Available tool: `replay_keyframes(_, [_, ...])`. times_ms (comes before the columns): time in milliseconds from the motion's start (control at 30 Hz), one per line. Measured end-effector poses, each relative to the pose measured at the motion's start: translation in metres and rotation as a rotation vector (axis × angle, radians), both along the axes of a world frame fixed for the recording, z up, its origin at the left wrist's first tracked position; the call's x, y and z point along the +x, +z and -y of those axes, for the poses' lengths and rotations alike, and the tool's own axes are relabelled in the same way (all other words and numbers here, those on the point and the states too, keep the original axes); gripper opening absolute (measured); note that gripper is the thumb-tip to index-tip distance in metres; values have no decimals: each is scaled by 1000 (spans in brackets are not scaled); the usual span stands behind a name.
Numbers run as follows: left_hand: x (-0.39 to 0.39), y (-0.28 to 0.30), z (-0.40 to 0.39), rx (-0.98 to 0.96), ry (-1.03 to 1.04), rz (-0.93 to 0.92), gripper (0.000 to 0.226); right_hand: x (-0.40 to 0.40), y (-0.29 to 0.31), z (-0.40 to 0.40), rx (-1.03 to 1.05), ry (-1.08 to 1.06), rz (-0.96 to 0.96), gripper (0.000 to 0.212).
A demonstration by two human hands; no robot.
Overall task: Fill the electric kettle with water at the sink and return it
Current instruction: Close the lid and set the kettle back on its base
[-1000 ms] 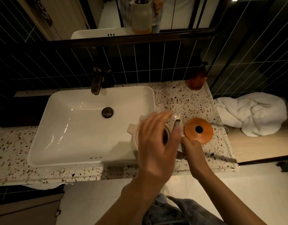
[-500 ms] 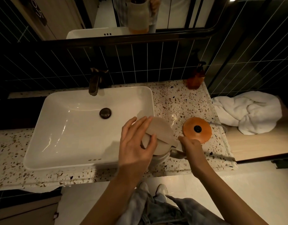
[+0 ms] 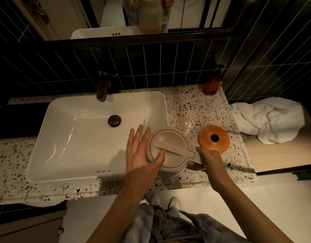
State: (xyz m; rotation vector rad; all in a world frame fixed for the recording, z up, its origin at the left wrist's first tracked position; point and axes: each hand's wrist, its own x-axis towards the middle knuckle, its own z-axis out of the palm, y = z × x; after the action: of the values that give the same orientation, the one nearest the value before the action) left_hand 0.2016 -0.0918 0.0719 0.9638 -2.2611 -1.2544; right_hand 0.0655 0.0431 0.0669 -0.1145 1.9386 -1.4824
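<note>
- Far left, I see the white sink (image 3: 67, 137) sitting on the speckled counter (image 3: 190, 109), its dark drain (image 3: 114, 120) in the middle of the basin and the bronze tap (image 3: 103, 86) standing at its far edge against the dark tiled wall.
- Just right of the basin's near right corner, my left hand (image 3: 142, 155) is spread wide, fingers straight and apart, with the thumb resting on the kettle's lid and the palm against the kettle's left side; it grips nothing.
- The electric kettle (image 3: 170, 149) stands upright on the counter, touching the sink's right edge, its cream lid shut with the raised bar across the top.
- At the kettle's right side, my right hand (image 3: 208, 157) is closed around the handle, which is mostly hidden under the fingers.
- Just beyond that hand, the round orange kettle base (image 3: 214, 139) lies flat on the counter with its dark centre contact showing and a grey cord running off to the right; the kettle is beside it, not on it.
- At the far right corner of the counter stands an amber pump bottle (image 3: 212, 83).
- Furthest right, a crumpled white towel (image 3: 269, 118) lies on a wooden shelf (image 3: 274, 155).
</note>
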Motion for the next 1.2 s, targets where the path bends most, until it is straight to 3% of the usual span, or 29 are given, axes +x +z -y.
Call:
replay_keyframes(67, [-1, 3, 2, 106, 36, 13, 86, -1, -3, -1, 0, -10, -7, 48])
replay_keyframes(133, [-2, 8, 4, 389, 114, 17, 88, -1, -5, -2, -10, 16, -8, 40])
replay_keyframes(233, [-2, 3, 8, 682, 80, 38, 56, -2, -8, -3, -47, 9, 71, 36])
replay_keyframes(300, [-1, -2, 10, 686, 37, 32, 47, -4, -10, -3, -95, 19, 123, 46])
replay_keyframes(467, [-4, -8, 10, 803, 27, -73, 50, -7, -15, -6, -141, -13, 130, 78])
replay_keyframes(667, [-21, -9, -10, 865, 81, -136, 56, -28, -7, -18, -149, -60, 113, 65])
replay_keyframes(767, [-43, -4, -23, 837, 54, -129, 63, -51, -8, -33, -132, -42, 66, 103])
replay_keyframes(867, [-73, -5, -37, 827, 47, -140, 64, -80, -7, -52, -149, -87, 58, 95])
replay_keyframes(1000, [-117, -12, -61, 866, 90, -113, 64, -124, -10, -76, -162, -59, 8, 118])
replay_keyframes(1033, [-127, -15, -67, 885, 97, -107, 63, -134, -7, -81, -168, -42, -7, 108])
replay_keyframes(1133, [-159, -23, -79, 943, 97, -110, 61, -160, 2, -92, -189, -45, -107, 50])
replay_keyframes(1200, [-178, -30, -86, 957, 83, -119, 63, -176, 4, -96, -227, -55, -113, 44])
